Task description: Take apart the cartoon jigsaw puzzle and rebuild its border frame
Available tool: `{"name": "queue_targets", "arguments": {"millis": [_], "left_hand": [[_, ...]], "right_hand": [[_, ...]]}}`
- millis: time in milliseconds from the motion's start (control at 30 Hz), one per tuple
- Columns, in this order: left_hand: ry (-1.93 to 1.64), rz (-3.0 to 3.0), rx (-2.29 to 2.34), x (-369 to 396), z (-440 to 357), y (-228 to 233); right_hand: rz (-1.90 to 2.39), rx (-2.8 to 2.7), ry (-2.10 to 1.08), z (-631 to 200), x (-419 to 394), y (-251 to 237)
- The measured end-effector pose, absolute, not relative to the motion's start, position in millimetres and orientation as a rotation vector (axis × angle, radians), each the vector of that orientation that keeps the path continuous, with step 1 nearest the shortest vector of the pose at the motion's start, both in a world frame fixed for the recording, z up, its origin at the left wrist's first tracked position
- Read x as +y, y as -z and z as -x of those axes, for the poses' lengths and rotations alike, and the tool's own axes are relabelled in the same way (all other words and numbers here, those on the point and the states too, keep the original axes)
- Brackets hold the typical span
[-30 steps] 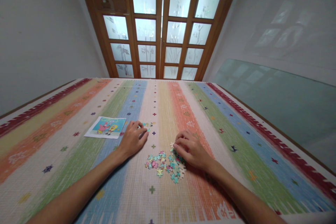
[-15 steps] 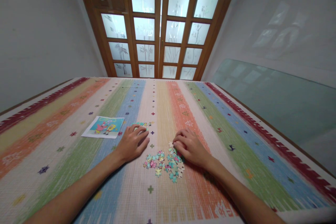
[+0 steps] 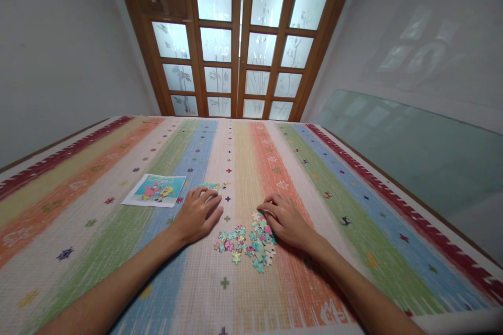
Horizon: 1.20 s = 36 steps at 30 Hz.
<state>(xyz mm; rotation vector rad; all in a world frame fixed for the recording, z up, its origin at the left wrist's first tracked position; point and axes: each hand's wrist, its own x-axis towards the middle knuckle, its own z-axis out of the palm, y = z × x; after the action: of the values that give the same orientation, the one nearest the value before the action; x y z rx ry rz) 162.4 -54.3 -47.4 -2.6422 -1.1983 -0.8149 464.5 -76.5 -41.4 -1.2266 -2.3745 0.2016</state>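
Observation:
My left hand (image 3: 199, 214) lies low over the cloth with its fingers apart, and nothing shows in its grasp. Just beyond its fingertips is a row of small jigsaw puzzle pieces (image 3: 214, 186), partly hidden by the hand. A loose pile of jigsaw puzzle pieces (image 3: 260, 246), mostly teal, pink and yellow with some pale backs, spreads between my two hands. At the pile's upper right edge, my right hand (image 3: 286, 219) has its fingers curled and drawn together above the pieces. What its fingertips hold, if anything, is hidden.
A printed cartoon picture (image 3: 155, 190) lies flat, left of my left hand. The striped cloth (image 3: 236, 303) covers the table. Wooden doors with frosted panes (image 3: 236, 42) stand beyond it, and a pale green panel (image 3: 416, 136) leans along the right wall.
My right hand's fingers have shifted slightly at the pile's edge and drawn closer together, uncovering a pink piece. My left hand has stayed in place.

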Motion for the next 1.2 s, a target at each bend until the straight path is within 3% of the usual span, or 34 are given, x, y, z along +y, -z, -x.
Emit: {"name": "queue_targets", "arguments": {"millis": [333,700,1200], "left_hand": [[0.953,2.74,-0.998,-61.0,-166.3,41.1],[0.864,3.129,-0.749,-82.7,-186.1,38.9],[0.962,3.209,-0.855,-95.3,-198.9,32.1]], "right_hand": [[1.175,-2.368,-0.329,-464.3,-77.1,39.4],[1.206,-2.381,-0.361,-469.6,-74.7,35.1],[1.168,-2.412,-0.511,-473.8,-79.8,17.7]]}}
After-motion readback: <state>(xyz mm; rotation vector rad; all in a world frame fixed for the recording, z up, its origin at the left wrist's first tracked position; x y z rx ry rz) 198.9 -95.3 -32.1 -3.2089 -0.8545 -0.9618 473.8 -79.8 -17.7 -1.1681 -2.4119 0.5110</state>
